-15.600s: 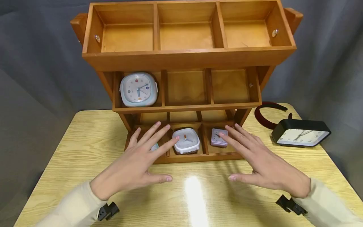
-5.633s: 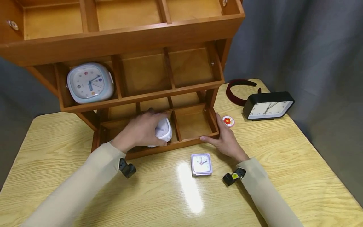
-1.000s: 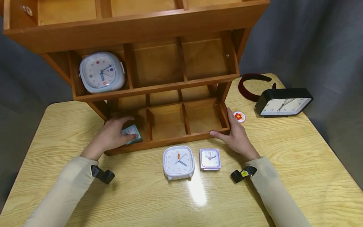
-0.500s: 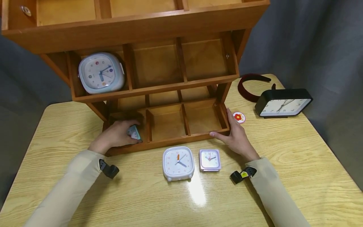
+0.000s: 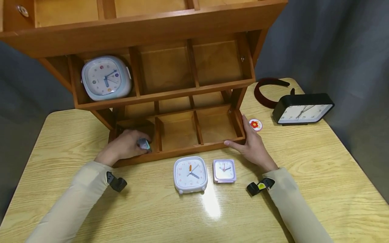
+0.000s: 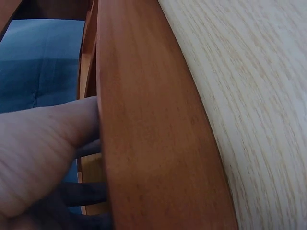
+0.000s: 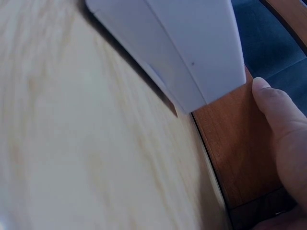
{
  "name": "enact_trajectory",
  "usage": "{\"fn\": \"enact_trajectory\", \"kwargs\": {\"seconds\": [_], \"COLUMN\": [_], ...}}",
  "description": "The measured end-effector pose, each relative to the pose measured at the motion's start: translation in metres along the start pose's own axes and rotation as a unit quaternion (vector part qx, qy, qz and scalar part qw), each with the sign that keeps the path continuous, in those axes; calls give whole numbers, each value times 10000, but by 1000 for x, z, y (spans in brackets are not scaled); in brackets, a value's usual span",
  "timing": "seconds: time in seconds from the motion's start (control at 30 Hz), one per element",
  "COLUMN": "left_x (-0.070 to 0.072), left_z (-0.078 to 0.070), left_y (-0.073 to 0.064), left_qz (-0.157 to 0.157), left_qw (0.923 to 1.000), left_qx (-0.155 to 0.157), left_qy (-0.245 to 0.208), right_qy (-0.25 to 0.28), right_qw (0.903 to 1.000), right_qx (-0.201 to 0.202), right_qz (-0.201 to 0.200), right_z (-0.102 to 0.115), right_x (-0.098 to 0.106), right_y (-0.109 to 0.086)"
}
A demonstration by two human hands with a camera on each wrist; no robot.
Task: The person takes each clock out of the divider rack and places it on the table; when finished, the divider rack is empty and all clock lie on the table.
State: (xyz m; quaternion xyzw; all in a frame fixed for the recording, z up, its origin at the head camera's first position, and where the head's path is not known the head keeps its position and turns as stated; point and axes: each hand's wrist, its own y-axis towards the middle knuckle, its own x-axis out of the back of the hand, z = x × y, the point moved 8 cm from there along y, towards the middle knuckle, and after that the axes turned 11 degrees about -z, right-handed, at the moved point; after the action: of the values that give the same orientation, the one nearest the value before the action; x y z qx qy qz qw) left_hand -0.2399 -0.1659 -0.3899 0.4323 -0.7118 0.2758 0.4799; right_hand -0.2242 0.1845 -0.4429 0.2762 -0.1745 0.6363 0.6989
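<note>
My left hand (image 5: 124, 145) reaches into the bottom left compartment of a wooden tiered rack (image 5: 179, 151). Its thumb and fingers hold a small teal alarm clock (image 5: 144, 144), mostly covered by the hand and tilted. In the left wrist view the rack's front board (image 6: 144, 115) hides the clock. My right hand (image 5: 253, 148) grips the rack's lower right front corner, thumb on the front and fingers along the outer side. On the table before the rack stand a white alarm clock (image 5: 190, 173) and a smaller purple alarm clock (image 5: 224, 170).
A light blue alarm clock (image 5: 106, 77) sits in the middle tier's left compartment. Right of the rack are a round flower badge (image 5: 255, 125), a dark red headband (image 5: 263, 98) and a black desk clock (image 5: 304, 108). The upper tier overhangs the lower ones.
The white and purple clocks went from the bottom tier to the table. Over the last second my left hand shifted slightly right, tilting the teal clock. My right hand stays at the corner.
</note>
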Motion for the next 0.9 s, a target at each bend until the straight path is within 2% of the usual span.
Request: {"fn": "enact_trajectory", "kwargs": {"seconds": [0.1,0.33,0.5,0.7,0.9], "left_x": [0,2,9,21,36], "left_z": [1,7,4,-4,-25], "left_y": [0,2,2,-3,-15], "left_qz": [-54,-137,-265,-406,-731], "left_qw": [10000,9995,9994,9990,9969], "left_qx": [-10,268,224,172,-192], "left_qy": [-64,16,71,118,201], "right_qy": [-12,20,-37,-61,-45], "right_qw": [10000,10000,10000,10000,10000], "right_qx": [-20,14,-18,-2,1], "right_qz": [13,2,5,13,-12], "right_z": [-1,0,0,0,-1], "right_x": [-1,-1,0,-1,0], "right_y": [0,0,0,1,1]}}
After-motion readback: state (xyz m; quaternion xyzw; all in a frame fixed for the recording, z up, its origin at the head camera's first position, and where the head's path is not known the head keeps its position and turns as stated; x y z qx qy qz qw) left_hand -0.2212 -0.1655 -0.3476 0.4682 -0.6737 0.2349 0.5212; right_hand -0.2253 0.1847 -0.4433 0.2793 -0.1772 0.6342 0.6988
